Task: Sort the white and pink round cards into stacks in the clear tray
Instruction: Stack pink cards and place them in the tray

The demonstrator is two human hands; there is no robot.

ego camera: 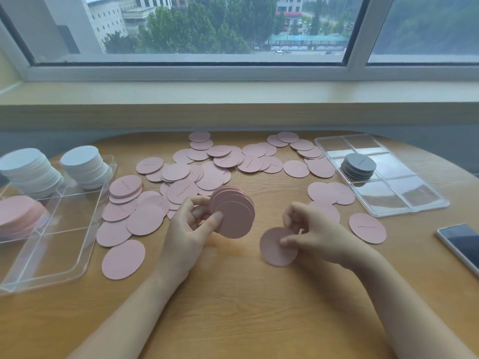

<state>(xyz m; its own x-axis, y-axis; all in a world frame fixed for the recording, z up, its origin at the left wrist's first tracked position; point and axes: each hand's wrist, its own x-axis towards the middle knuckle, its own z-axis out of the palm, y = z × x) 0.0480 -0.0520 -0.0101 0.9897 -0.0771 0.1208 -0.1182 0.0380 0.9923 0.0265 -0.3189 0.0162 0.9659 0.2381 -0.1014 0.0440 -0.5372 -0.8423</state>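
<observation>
Two hands work over the table: your left hand point(191, 224) grips a fanned pink stack point(233, 213), your right hand point(308, 229) pinches a single pink card point(274, 251).

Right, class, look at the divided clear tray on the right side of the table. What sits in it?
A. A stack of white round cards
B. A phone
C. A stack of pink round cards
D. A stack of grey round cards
D: the only thing in the divided clear tray is a stack of grey round cards in a middle compartment, while the white stacks stand in the other tray at the left.
</observation>
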